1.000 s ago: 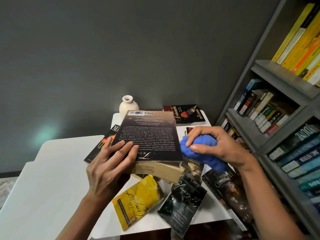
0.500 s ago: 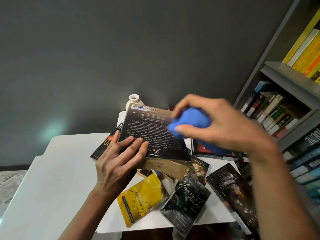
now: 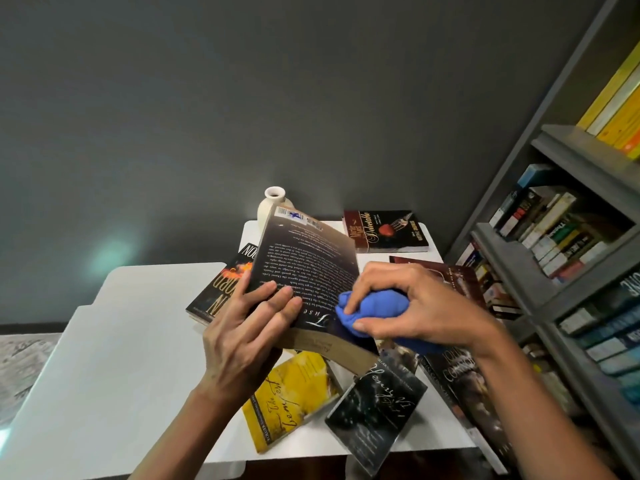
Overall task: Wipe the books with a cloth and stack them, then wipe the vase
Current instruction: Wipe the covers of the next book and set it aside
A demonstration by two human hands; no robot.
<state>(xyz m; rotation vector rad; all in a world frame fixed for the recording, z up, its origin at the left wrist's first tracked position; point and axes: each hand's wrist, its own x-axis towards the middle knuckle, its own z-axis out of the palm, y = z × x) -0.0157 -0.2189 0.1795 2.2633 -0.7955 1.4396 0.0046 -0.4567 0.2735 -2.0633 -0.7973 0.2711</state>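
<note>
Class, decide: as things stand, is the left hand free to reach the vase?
Probably not yet: the left hand grips the tilted book, and that book stands between it and the vase.

A white counter stands against the dark grey wall; a grey bookshelf rises past its right edge.
</note>
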